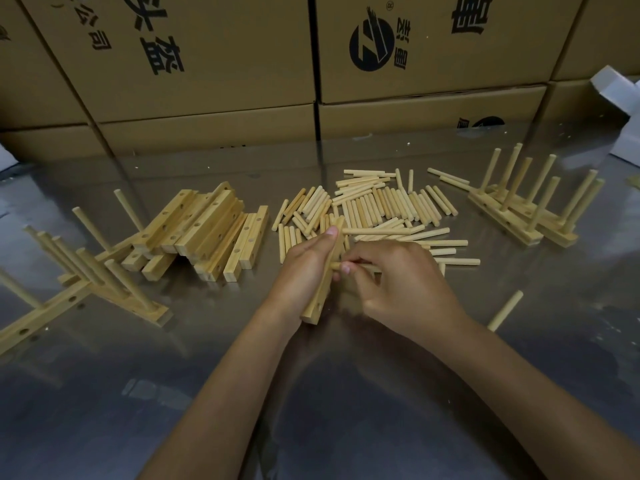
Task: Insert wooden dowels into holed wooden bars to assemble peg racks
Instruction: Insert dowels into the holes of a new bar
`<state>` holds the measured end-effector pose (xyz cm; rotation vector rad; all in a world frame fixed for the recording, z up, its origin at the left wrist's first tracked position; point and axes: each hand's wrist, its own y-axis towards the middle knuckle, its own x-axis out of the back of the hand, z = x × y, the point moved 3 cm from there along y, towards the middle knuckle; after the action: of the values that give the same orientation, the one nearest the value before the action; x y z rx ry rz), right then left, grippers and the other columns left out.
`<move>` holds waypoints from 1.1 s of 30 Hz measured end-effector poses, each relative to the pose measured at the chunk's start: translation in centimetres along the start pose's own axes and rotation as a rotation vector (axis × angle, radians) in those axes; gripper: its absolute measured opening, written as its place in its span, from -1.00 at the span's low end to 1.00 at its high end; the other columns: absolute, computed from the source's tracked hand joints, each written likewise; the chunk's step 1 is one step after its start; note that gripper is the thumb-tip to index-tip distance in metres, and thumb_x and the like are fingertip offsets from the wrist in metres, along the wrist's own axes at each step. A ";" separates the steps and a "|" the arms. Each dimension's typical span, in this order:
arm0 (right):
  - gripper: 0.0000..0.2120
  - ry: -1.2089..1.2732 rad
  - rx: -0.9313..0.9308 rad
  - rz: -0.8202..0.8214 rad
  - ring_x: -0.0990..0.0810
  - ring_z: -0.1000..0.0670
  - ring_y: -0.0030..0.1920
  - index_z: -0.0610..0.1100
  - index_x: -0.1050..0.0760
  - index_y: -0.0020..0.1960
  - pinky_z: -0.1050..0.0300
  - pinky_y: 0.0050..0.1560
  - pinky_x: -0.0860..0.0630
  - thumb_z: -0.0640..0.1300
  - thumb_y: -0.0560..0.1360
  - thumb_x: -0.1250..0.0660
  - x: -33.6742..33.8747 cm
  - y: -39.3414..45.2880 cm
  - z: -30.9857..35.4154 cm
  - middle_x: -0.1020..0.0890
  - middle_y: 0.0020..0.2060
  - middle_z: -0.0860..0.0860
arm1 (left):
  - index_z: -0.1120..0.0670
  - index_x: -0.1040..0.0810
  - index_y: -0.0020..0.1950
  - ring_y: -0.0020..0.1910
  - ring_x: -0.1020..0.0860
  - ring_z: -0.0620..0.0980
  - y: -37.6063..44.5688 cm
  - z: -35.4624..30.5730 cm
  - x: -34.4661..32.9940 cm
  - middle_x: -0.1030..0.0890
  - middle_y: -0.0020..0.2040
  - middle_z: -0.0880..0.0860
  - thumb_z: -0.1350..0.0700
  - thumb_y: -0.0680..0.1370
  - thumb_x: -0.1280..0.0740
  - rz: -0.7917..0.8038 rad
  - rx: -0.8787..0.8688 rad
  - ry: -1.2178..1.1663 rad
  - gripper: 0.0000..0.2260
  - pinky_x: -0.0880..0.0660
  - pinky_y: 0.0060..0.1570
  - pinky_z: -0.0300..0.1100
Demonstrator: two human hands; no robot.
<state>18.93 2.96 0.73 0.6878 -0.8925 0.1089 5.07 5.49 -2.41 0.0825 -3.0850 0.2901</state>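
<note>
My left hand (pixel 304 268) grips a holed wooden bar (pixel 320 299), held on edge and running away from me at the centre of the metal table. My right hand (pixel 398 282) pinches a wooden dowel (pixel 336 266) whose tip meets the side of the bar near its middle; most of this dowel is hidden by my fingers. Behind my hands lies a heap of loose dowels (pixel 381 206). A stack of bare holed bars (pixel 204 230) sits to the left.
Finished peg racks stand at the left (pixel 90 271) and at the far right (pixel 533 202). A single dowel (pixel 505 310) lies alone at the right. Cardboard boxes (pixel 415 64) wall off the back of the shiny table (pixel 104 393). White boxes (pixel 620 91) sit at the right edge.
</note>
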 end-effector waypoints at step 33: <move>-0.74 0.224 0.083 0.155 -0.49 0.13 -0.20 0.08 -0.57 0.16 0.30 -0.24 -0.34 -0.21 0.55 -0.30 -0.3 0.1 1.1 -0.57 -0.15 0.20 | 0.16 -0.62 0.24 -0.52 -0.40 -0.09 0.8 0.0 2.6 -0.43 -0.45 -0.01 -0.04 0.68 -0.16 -0.222 0.168 -0.478 -0.64 -0.42 -0.41 -0.23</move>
<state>18.02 2.42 1.04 0.6677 -0.7276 0.3567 2.44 6.10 -2.45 0.5765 -3.4599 0.5958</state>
